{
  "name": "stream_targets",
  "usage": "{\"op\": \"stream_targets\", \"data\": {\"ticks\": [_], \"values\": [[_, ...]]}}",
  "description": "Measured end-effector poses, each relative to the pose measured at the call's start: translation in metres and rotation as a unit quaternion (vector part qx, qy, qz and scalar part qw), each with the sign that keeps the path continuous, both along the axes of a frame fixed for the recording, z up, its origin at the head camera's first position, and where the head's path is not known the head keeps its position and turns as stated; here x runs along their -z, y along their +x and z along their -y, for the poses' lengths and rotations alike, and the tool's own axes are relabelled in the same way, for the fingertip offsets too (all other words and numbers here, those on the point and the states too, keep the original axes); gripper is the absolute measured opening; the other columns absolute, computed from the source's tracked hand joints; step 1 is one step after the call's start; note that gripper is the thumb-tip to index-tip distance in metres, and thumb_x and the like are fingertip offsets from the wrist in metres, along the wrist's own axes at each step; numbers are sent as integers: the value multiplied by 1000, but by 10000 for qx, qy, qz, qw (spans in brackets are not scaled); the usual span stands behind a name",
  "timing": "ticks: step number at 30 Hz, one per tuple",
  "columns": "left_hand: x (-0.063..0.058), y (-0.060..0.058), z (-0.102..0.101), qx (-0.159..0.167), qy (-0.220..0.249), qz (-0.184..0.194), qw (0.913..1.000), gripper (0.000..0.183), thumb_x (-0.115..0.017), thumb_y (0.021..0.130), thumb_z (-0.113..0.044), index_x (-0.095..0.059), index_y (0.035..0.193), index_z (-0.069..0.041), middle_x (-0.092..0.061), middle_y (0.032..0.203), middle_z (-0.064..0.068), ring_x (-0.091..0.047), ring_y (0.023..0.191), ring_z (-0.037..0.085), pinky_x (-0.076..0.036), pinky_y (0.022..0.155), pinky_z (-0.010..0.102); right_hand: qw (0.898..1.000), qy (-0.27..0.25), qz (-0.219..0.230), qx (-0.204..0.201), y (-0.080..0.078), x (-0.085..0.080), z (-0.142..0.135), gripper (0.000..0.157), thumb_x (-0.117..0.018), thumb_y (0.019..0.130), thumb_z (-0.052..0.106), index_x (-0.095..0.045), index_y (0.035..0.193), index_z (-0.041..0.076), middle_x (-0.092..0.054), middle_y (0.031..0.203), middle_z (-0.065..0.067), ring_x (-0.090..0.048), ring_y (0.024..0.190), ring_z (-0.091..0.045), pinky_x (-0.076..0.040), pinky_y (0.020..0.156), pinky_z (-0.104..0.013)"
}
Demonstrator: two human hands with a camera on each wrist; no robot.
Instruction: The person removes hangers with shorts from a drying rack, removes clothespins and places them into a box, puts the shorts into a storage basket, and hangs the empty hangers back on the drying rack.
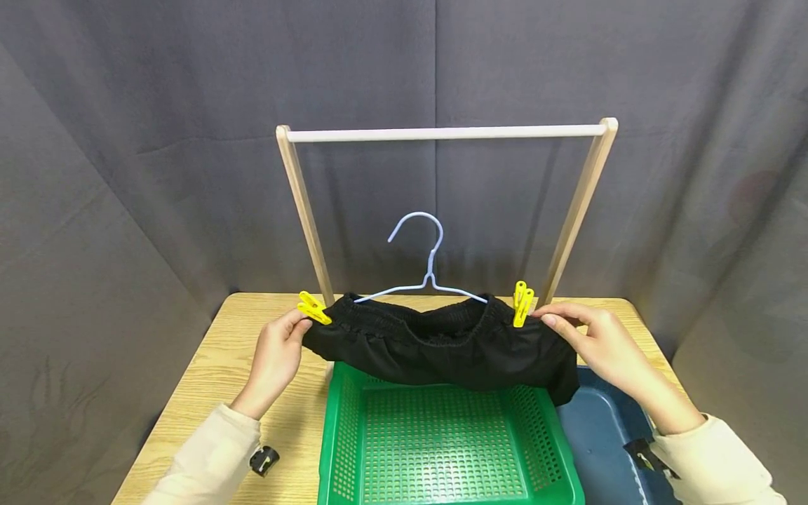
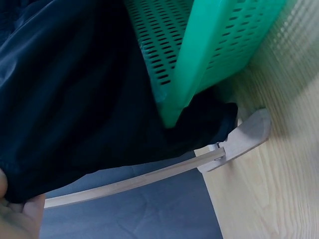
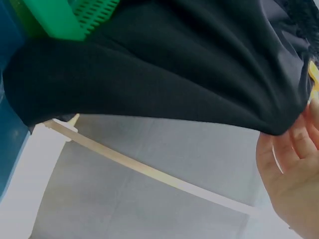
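Note:
Black elastic-waist shorts [image 1: 442, 358] hang from a pale blue wire hanger [image 1: 431, 277], whose lower part is hidden inside the waistband. Two yellow clothespins clip the waist, the left clothespin [image 1: 313, 308] and the right clothespin [image 1: 522, 304]. My left hand [image 1: 278, 354] pinches the left side of the shorts, just beneath its clothespin. At the opposite side my right hand [image 1: 600, 344] pinches the fabric between thumb and fingers. In the right wrist view, the right hand's fingers [image 3: 299, 139] are at the cloth edge. The hanger's hook stands free below the rack's white bar [image 1: 442, 133].
A wooden-legged rack [image 1: 571, 217] stands at the table's back. Beneath the shorts is a green perforated basket [image 1: 564, 456], with a blue tub [image 1: 606, 435] to its right. The wooden table [image 1: 233, 344] borders grey curtains [image 1: 158, 140].

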State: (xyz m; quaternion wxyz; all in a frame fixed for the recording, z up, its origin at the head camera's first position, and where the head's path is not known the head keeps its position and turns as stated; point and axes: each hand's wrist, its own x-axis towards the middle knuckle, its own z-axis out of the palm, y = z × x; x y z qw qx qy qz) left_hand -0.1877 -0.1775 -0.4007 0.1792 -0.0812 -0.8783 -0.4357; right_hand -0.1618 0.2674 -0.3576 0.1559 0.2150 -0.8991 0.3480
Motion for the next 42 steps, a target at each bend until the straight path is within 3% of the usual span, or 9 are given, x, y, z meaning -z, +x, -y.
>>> {"op": "stream_targets", "data": {"ticks": [4,9,17,21,24,26,32,42], "values": [[2,2,0,-71,-6,-157,9999,10,-59,96,3,-68,93,2,-67,87,13,-57,79,26,-45,73,37,9998,31,-170,-81,-3,-8,-3,18,-66,95,6,-74,110,10,-74,97,1,-61,91,3,-44,78,-11],[4,2,0,-126,4,-259,9996,10,-58,96,3,-66,89,2,-63,81,11,-51,74,24,-41,68,32,9995,127,-299,-28,-6,-22,-2,18,-67,94,5,-74,110,11,-72,85,6,-64,80,-6,-47,71,-15],[4,3,0,-114,83,-427,9990,11,-59,95,4,-66,87,2,-65,80,11,-49,72,23,-40,66,29,9991,368,-119,-190,-14,-43,2,22,-64,98,11,-71,119,11,-73,101,0,-65,91,-9,-44,80,-12],[4,2,0,-119,84,-458,9988,11,-60,95,4,-65,86,2,-62,77,10,-48,71,22,-38,64,28,9973,528,379,-341,-18,-53,7,26,-59,101,18,-68,126,15,-71,114,-3,-66,101,-19,-49,88,-28],[3,2,-1,-120,68,-477,9988,12,-60,95,4,-65,85,2,-60,74,9,-47,69,21,-37,62,28,9946,678,639,-456,-20,-57,11,28,-61,100,23,-67,127,16,-69,117,-2,-65,101,-20,-50,85,-43],[2,2,-1,-116,69,-476,9988,13,-60,95,4,-64,83,1,-57,72,8,-45,67,21,-36,61,28,9930,780,717,-518,-21,-59,14,28,-64,98,23,-68,125,15,-71,112,0,-65,97,-18,-51,81,-43],[3,1,0,-94,0,-466,9989,16,-60,95,4,-61,80,-1,-49,68,4,-41,65,20,-32,60,28,9917,989,585,-569,-22,-59,18,26,-74,90,17,-72,116,13,-69,90,10,-62,86,-12,-50,71,-31],[3,1,3,-42,-142,-370,9992,10,-61,95,2,-67,87,0,-61,76,8,-47,69,21,-38,63,30,9931,987,-227,-592,-19,-57,23,26,-81,81,5,-71,102,15,-64,82,14,-60,78,-6,-49,67,-30]]}}
